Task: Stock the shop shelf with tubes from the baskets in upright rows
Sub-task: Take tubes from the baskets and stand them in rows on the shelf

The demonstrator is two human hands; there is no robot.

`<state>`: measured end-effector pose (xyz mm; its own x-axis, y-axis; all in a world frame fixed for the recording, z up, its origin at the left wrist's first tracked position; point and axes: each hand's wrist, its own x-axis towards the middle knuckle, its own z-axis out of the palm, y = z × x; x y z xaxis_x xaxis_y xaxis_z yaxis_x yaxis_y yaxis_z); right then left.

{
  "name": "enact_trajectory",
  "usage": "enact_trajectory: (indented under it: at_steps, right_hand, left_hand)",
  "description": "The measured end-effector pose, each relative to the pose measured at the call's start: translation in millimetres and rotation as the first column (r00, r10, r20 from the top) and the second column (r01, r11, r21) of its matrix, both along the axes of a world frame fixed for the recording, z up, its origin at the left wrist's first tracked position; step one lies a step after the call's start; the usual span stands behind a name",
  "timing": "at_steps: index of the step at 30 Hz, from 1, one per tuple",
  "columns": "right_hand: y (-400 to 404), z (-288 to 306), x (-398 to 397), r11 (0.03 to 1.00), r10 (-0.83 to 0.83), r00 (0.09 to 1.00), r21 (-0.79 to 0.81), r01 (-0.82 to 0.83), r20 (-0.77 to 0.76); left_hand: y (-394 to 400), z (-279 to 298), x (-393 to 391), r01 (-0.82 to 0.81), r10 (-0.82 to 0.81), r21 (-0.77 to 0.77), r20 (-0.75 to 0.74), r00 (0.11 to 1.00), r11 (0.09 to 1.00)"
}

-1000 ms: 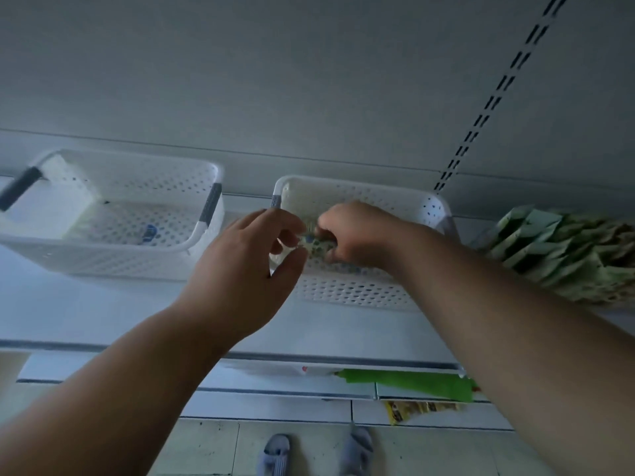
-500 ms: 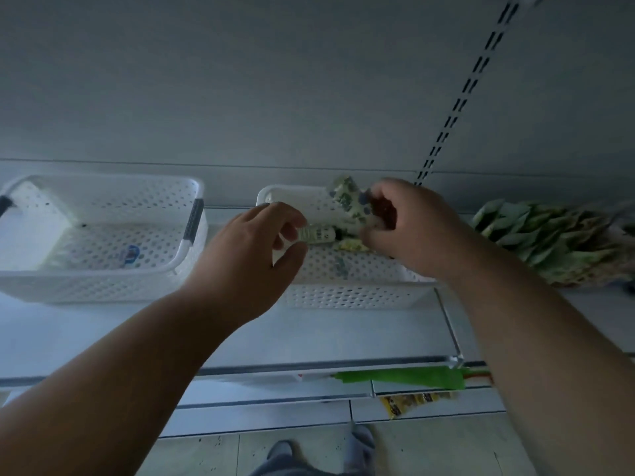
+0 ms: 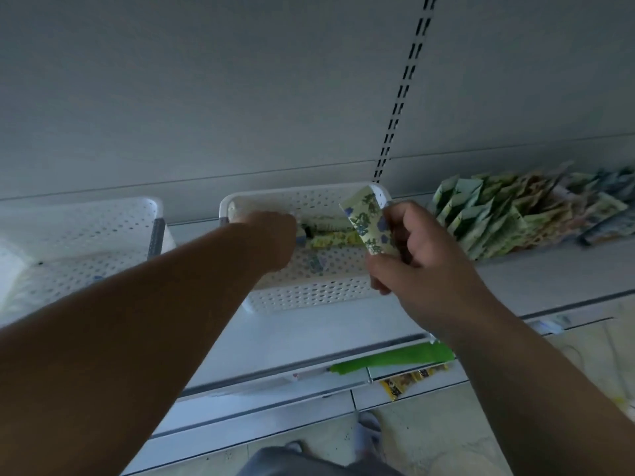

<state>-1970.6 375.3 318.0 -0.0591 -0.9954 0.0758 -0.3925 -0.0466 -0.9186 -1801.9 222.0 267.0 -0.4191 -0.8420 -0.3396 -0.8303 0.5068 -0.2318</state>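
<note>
Head view looks down over a pale shop shelf (image 3: 343, 331) with a tall back panel, its slotted upright strip (image 3: 402, 94) running up toward 12 o'clock. The shelf carries everything at reach height, which is probably why the baskets sit on it rather than on the floor.

At 9 o'clock stands a white perforated basket (image 3: 103, 235), looking nearly empty. Just beside it, near the centre, is a second white basket (image 3: 309, 293), placed straight ahead so both arms can work in it. At 3 o'clock a row of tubes (image 3: 498, 221) leans in a fanned pack against the back panel, crimped ends up; these look like the stock already set out, though they tilt rather than stand true.

The left hand (image 3: 275, 235) reaches into the centre basket, touching the few tubes lying flat (image 3: 330, 235) on its floor. Whether its fingers have closed on one I cannot tell, as the back of the hand hides them.

The right hand (image 3: 412, 266) is clenched around a floral tube (image 3: 367, 225), held above the basket's 3 o'clock edge with the flat crimped end up and the cap end buried in the fist. Held that way it is already turned for standing upright, so my guess is it goes to the leaning row next.

Below the shelf edge, at 6 o'clock, a green strip (image 3: 395, 359) and a yellow packet (image 3: 409, 379) lie on a lower level.
</note>
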Motion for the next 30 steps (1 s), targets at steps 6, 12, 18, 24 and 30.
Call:
enact_trajectory:
  at_steps: [6,12,18,24,30]
  right_hand:
    - [2,-5,2,0.999,-0.037,0.997,-0.003,0.037,0.068]
    - [4,4,1,0.997,-0.044,0.986,-0.056,0.054,0.161]
    - [15,13,-8,0.986,0.008,0.933,-0.160,0.053,0.359]
    - [62,20,-72,0.970,-0.058,0.926,-0.199,0.140,0.372]
    - [145,32,-211,0.943,-0.179,0.931,-0.214,0.255,0.318]
  left_hand:
    - [1,5,2,0.002,-0.003,-0.013,-0.135,0.991,1.000]
    - [58,40,24,-0.266,0.212,0.084,-0.842,0.497,0.960]
    - [114,57,-1,-0.290,0.283,0.295,-0.956,-0.084,0.911]
    - [160,66,-81,-0.132,0.241,0.232,-0.969,0.051,0.964]
    - [215,60,-230,0.055,0.117,0.140,-0.948,0.297,0.989]
